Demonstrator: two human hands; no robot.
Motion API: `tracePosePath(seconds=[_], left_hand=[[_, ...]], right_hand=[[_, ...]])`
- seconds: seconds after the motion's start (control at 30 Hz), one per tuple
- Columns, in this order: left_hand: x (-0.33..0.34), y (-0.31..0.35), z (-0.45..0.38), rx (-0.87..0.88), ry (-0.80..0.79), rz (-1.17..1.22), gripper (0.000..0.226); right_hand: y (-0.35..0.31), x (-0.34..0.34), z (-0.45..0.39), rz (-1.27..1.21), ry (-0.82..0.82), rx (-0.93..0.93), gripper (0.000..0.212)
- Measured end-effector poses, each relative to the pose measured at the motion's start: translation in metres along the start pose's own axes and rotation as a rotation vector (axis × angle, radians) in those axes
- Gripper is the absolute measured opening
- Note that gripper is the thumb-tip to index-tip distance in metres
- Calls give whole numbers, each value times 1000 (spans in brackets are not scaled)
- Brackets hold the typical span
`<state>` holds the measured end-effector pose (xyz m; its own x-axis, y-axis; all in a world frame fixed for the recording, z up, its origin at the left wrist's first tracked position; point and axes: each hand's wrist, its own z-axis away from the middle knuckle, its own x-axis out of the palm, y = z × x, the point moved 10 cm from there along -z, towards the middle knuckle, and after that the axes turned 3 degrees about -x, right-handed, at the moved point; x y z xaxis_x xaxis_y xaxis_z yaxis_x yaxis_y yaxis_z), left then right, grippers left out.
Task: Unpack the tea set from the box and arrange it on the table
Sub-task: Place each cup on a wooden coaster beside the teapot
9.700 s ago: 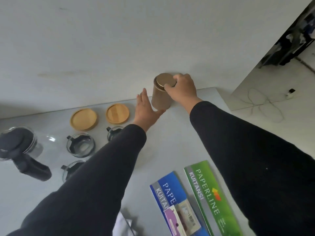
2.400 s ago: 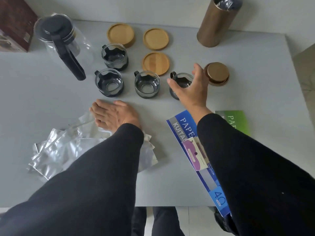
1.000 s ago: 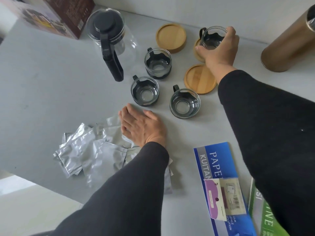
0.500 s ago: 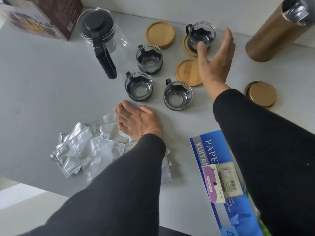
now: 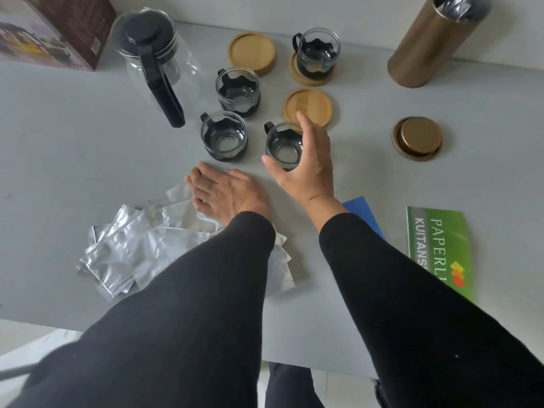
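Clearly the glass teapot (image 5: 156,63) is your anchor, so read everything from it. The box (image 5: 53,30) sits just to its left at the table's far corner, out of the way, which suggests unpacking is largely over and arranging is what remains. Far to the teapot's right the tall bronze canister (image 5: 432,45) stands upright and open, with its lid (image 5: 418,138) lying upturned nearer you, probably set aside so the contents stay reachable. Nearer you than the teapot, the foil sachets (image 5: 132,248) lie heaped under your left hand (image 5: 226,192), which rests flat and loose, gripping nothing, seemingly bracing you. Right of the teapot the coasters and cups cluster: one cup (image 5: 316,55) already sits on its wooden coaster (image 5: 312,78), a bare coaster (image 5: 251,53) lies beside it, and another bare coaster (image 5: 307,107) waits just beyond your right hand (image 5: 306,166). That hand curls around the nearest cup (image 5: 284,145), thumb and fingers at its rim; whether they have clenched I cannot tell. Two more cups (image 5: 238,92) (image 5: 223,135) stand on the bare table between, likely next.
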<state>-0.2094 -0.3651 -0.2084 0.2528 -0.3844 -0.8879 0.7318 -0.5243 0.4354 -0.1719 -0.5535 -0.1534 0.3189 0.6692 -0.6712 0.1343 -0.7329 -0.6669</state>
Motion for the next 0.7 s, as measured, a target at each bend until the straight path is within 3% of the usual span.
tracePosePath(seconds=[0.33,0.7], left_hand=[[2,-1,-2,-5,19,14,54],[3,-2,-1,-18,59,-6,54]], right_hand=[[15,-28,-25,-12,91,56,84],[45,-20,-81,-51,48,150,90]])
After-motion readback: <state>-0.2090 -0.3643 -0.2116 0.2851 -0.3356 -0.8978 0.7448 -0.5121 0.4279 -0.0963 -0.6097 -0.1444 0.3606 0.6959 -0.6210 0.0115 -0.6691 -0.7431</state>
